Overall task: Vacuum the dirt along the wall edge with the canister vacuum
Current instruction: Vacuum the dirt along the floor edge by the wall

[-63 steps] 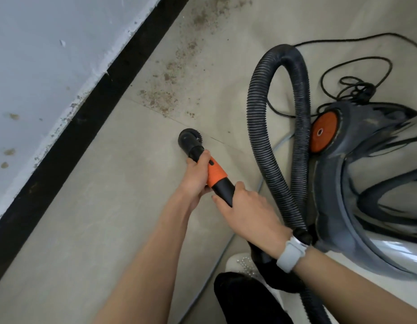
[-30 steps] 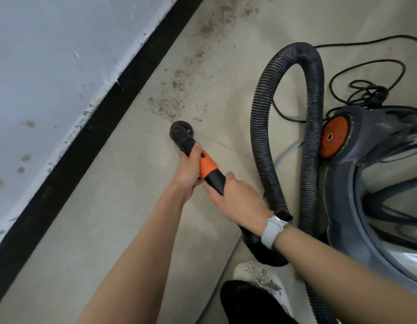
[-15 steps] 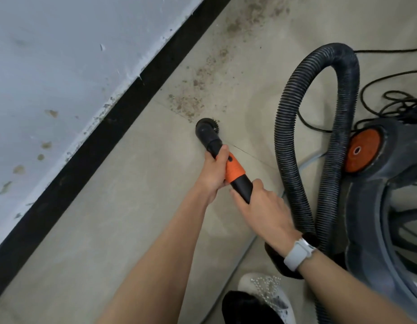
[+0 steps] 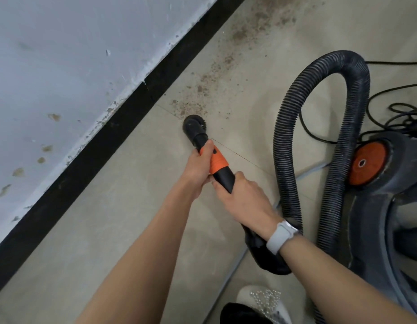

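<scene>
Since 2.1 s ago we push the round brush nozzle point(image 4: 194, 124) forward to the near edge of the dirt point(image 4: 204, 90), which trails along the black skirting point(image 4: 90, 157). Left hand point(image 4: 198, 169) wraps the orange collar point(image 4: 216, 161), right hand point(image 4: 244, 202) wraps the black wand behind it; both closed tight. Step: mid-sweep. Next we need a steady push up the dirt trail, hose point(image 4: 289, 146) trailing slack from the canister point(image 4: 385, 206). No readable branding or text.

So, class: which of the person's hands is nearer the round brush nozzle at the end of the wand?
Left. The left hand grips the wand's orange collar just behind the brush nozzle. The right hand holds the black tube further back, toward the hose.
</scene>
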`<move>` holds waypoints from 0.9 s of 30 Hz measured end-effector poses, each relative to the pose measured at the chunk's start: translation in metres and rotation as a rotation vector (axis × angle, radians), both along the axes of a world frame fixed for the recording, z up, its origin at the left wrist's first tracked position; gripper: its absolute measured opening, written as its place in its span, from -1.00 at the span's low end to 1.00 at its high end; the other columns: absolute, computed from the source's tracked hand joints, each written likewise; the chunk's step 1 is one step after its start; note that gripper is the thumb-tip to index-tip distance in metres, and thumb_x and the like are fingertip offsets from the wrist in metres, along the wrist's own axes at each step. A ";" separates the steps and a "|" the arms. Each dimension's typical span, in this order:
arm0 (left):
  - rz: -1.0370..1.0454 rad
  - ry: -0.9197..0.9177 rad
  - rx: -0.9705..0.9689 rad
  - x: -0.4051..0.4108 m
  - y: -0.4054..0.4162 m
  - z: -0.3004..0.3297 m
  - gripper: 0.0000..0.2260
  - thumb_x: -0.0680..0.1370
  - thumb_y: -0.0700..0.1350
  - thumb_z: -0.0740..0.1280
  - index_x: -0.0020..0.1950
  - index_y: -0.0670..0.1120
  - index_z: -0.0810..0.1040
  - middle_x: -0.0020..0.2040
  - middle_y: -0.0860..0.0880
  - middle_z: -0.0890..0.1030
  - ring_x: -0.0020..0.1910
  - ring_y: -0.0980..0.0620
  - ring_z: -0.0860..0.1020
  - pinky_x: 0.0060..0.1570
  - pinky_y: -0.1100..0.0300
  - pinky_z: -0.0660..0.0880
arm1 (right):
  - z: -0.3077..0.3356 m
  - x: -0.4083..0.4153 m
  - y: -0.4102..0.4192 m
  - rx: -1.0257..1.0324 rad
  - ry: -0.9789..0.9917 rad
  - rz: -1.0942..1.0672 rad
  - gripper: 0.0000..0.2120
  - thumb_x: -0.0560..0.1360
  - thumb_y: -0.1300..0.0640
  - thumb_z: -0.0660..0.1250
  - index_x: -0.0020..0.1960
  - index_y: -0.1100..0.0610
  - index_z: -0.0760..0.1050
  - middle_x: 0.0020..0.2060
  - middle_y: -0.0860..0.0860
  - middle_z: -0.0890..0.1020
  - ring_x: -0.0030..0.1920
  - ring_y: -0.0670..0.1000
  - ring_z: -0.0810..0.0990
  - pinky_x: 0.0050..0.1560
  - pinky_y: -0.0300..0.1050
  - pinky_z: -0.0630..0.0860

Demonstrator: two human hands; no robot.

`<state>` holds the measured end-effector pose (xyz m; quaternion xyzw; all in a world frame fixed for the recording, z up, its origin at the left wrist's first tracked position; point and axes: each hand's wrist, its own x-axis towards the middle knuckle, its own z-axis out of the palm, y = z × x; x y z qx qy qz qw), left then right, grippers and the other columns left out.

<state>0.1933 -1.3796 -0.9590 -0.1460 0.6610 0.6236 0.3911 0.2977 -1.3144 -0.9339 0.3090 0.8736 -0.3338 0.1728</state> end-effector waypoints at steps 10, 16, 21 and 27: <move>-0.059 0.024 -0.067 -0.028 0.016 -0.002 -0.65 0.60 0.14 0.13 0.20 -0.11 0.37 -0.12 -0.03 0.49 -0.16 0.03 0.52 -0.18 0.12 0.53 | -0.005 -0.023 0.005 0.109 0.044 -0.021 -0.57 0.52 -0.30 0.10 -0.08 0.10 0.24 -0.40 -0.05 0.37 -0.32 0.10 0.44 -0.31 -0.08 0.35; -0.028 -0.002 -0.067 -0.035 0.038 0.005 -0.64 0.61 0.11 0.15 0.24 -0.14 0.37 -0.10 -0.05 0.48 -0.17 0.02 0.50 -0.17 0.15 0.51 | -0.005 -0.034 0.028 -0.026 0.036 -0.069 -0.56 0.50 -0.30 0.15 -0.07 0.10 0.31 -0.35 -0.02 0.46 -0.34 0.05 0.49 -0.35 -0.09 0.37; -0.053 -0.129 -0.146 -0.049 0.016 0.023 -0.77 0.62 0.05 0.16 0.04 -0.10 0.40 -0.10 -0.08 0.49 -0.10 -0.03 0.51 -0.03 0.07 0.53 | 0.006 -0.042 0.023 -0.121 -0.008 0.070 -0.61 0.52 -0.24 0.16 -0.04 0.10 0.28 -0.30 0.01 0.50 -0.30 0.11 0.50 -0.31 -0.10 0.38; -0.023 -0.257 -0.235 -0.073 -0.015 0.046 -0.81 0.62 -0.02 0.19 0.03 -0.15 0.39 -0.04 -0.14 0.51 -0.11 -0.07 0.53 -0.18 0.09 0.51 | 0.015 -0.064 0.012 0.003 -0.027 0.288 -0.66 0.55 -0.19 0.14 -0.02 0.10 0.25 -0.15 0.08 0.56 -0.18 0.19 0.55 -0.27 -0.09 0.29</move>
